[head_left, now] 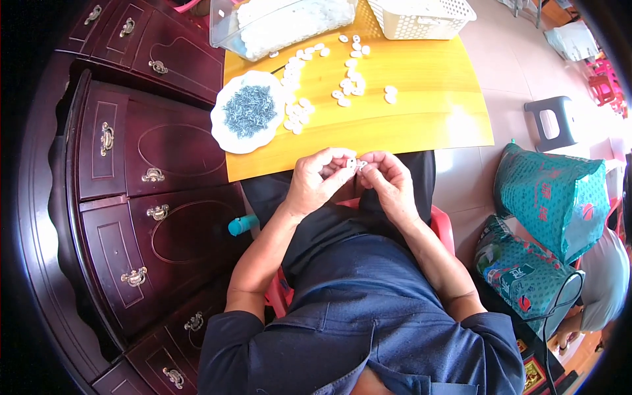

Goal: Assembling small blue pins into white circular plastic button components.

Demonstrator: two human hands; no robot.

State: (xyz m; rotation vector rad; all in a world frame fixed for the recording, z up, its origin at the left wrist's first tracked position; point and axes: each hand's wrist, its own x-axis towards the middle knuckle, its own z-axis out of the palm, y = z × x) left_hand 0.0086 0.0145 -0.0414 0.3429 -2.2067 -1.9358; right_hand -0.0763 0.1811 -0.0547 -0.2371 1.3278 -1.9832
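Note:
Just past the table's near edge, above my lap, my left hand [319, 179] pinches a small white piece with holes [352, 162] between thumb and fingertips. My right hand [390, 187] is closed at the fingertips on the same piece or on a second one touching it; I cannot tell which. On the yellow table [434, 99] lie several small white oval pieces [351, 84] in loose rows and clusters. A white scalloped plate [222, 135] at the table's left side holds a heap of small grey metal pins or screws [250, 110].
A clear plastic bin [227, 31] with white contents and a cream perforated basket [421, 27] stand at the far edge. Dark red drawers [171, 158] flank the left. Teal bags [553, 197], a dark stool [552, 122] and another person's arm [596, 296] are at right.

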